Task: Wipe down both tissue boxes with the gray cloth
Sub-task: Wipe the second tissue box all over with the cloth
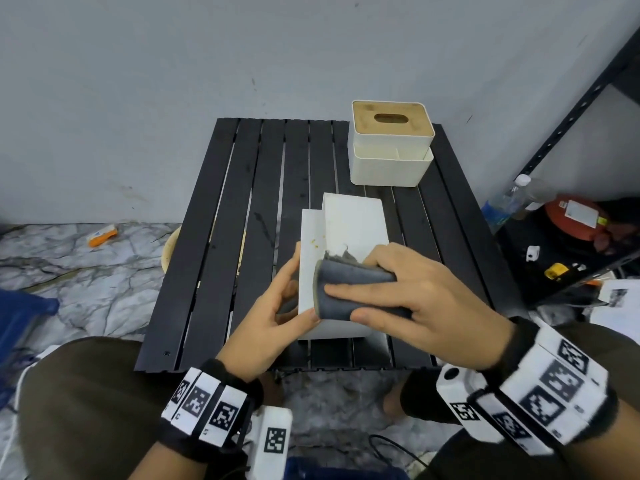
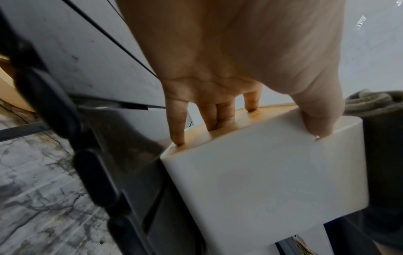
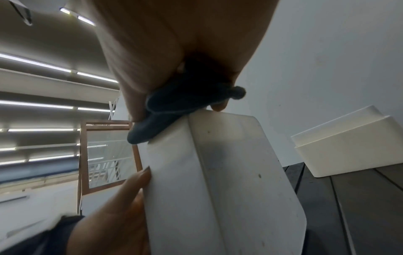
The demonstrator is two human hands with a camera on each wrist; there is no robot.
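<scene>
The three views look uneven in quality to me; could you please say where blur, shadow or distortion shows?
Head view: mostly sharp, but the right hand and its wrist markers are motion-blurred, and the shelf upright bows from the wide lens. Left wrist view: the left hand is soft and overexposed; the table edge smears. Right wrist view: the gray cloth sits in deep shadow beneath the palm.

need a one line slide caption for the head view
Right hand wipes the near tissue box with the gray cloth; left hand steadies it.
</scene>
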